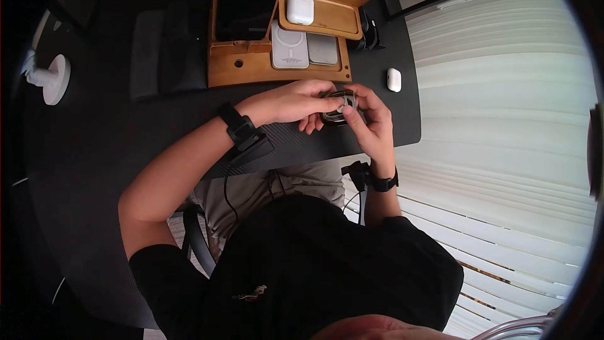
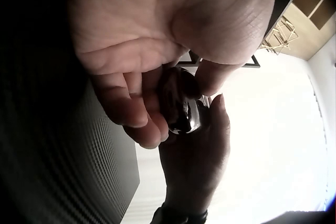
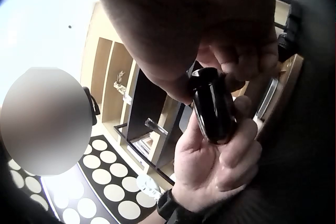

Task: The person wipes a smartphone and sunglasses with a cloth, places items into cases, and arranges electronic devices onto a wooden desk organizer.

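Both hands meet over the black desk [image 1: 327, 141] near its front edge. Between them is a small round glossy black object [image 3: 212, 109] with a shiny rim and a silvery top in the head view; its exact kind I cannot tell. From the left, my left hand [image 1: 292, 104] grips one side with its thumb on the top and its fingers around the edge. My right hand [image 1: 376, 129] holds the opposite side, thumb laid over the top. In the left wrist view the dark rounded side of the object [image 2: 178, 100] shows between thumb and curled fingers.
Behind the hands stands a wooden organizer [image 1: 251, 69] holding a white earbud case [image 1: 301, 9], a white ringed slab [image 1: 289, 47] and a grey slab [image 1: 323, 49]. Another white case [image 1: 394, 80] lies to the right. A white round-based item [image 1: 58, 80] stands far left, white blinds [image 1: 503, 101] at right.
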Demonstrator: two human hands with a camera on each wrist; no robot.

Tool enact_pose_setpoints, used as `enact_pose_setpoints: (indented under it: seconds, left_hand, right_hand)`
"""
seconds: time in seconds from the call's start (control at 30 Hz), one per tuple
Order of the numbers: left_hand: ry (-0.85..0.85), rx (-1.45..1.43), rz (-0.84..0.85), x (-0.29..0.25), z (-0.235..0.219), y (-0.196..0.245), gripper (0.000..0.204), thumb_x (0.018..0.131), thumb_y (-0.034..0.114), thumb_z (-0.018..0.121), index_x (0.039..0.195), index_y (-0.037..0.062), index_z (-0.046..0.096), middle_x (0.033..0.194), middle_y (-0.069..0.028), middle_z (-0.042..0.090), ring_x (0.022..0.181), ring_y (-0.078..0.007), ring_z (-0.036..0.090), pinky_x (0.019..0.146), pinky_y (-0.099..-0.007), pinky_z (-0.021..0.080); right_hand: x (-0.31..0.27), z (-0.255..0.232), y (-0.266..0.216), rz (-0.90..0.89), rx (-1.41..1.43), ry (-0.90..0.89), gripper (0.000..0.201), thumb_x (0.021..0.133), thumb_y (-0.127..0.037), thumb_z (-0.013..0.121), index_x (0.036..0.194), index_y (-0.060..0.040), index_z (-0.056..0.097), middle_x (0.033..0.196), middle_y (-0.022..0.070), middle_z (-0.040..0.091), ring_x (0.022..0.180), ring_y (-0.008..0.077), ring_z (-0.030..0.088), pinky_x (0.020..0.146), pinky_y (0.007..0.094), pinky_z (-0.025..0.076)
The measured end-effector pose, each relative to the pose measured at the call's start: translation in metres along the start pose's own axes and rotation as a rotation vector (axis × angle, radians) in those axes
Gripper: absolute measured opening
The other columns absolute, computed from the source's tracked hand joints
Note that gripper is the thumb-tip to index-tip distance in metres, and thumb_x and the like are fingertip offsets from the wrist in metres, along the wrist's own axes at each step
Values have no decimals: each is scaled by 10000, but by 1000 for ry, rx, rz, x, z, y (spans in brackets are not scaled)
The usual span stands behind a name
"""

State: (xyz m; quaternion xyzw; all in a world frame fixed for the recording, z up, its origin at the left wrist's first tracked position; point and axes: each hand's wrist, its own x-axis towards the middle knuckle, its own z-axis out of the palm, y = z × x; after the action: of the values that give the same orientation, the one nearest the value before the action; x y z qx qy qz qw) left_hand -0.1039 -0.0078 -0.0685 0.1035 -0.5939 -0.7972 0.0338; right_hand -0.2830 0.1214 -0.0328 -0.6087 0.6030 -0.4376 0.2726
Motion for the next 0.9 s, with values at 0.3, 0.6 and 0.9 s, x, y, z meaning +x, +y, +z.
enact_pose_setpoints:
  seconds: [0.3,0.6,0.9]
  left_hand:
    - [24,-127,57,3,-5,-7,398,1086,396,481,1239,31,528,875,-57,628,714,-129,658,606,-241,535]
    - [38,-173,61,3,-5,-10,391,1092,388,465,1257,37,515,938,-62,610,748,-136,654,642,-253,545]
    - [36,-174,56,6,-7,-13,393,1095,377,462,1277,31,508,956,-61,610,766,-141,656,647,-257,548]
  right_hand:
    - [5,4,-10,18,-39,-51,400,901,-104,744,1259,11,607,757,28,657,681,78,550,717,237,456]
    - [12,3,-8,-24,-94,-36,383,890,-114,752,1230,20,637,736,30,645,645,77,549,637,245,456]
    - [13,4,-8,-49,-150,-23,380,871,-113,769,1211,13,656,675,20,607,587,77,533,572,235,434]
